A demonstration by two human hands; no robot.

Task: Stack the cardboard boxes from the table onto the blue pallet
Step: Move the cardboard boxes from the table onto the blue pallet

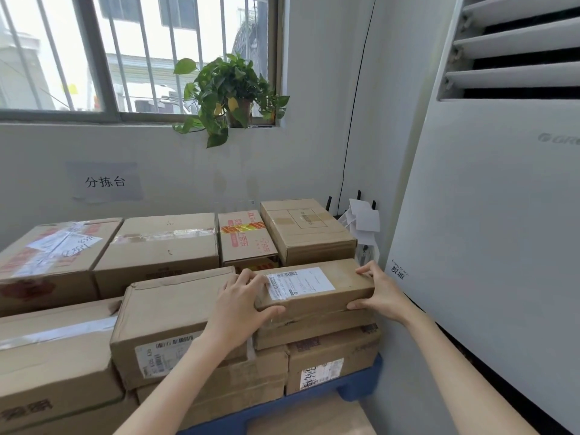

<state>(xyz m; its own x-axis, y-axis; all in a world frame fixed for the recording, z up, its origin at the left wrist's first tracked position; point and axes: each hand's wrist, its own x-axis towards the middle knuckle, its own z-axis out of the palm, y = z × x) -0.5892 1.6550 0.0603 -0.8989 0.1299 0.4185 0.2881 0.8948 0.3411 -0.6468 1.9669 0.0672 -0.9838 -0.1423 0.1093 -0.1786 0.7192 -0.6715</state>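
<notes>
Along the bottom edge of the frame, the blue pallet (354, 387) showed only as a corner beneath the cardboard stack, right of centre. Just above it, at centre right, the labelled box (314, 287) lay on the topmost flat carton (314, 331) of the pallet's near right column; whether its weight had fully settled could not be told. The left hand (241, 306) gripped the box's left end, fingers curled over the top and thumb on the front face, wedged against the neighbouring large carton (175, 315). The right hand (381, 293) clasped the right end likewise, fingers over the top corner and thumb below. Further back, a second row of cartons (163, 243) stood against the wall. The white air conditioner (502, 215) rose near the column at right, and the paper sign (105, 182) and potted plant (232, 92) occupied the upper left and upper centre. Judged risks: this narrow column, built of several thin cartons, would probably tilt toward the air conditioner if the box were released off-centre, and the left fingers might be pinched if the box were pushed tight against the neighbouring carton.
</notes>
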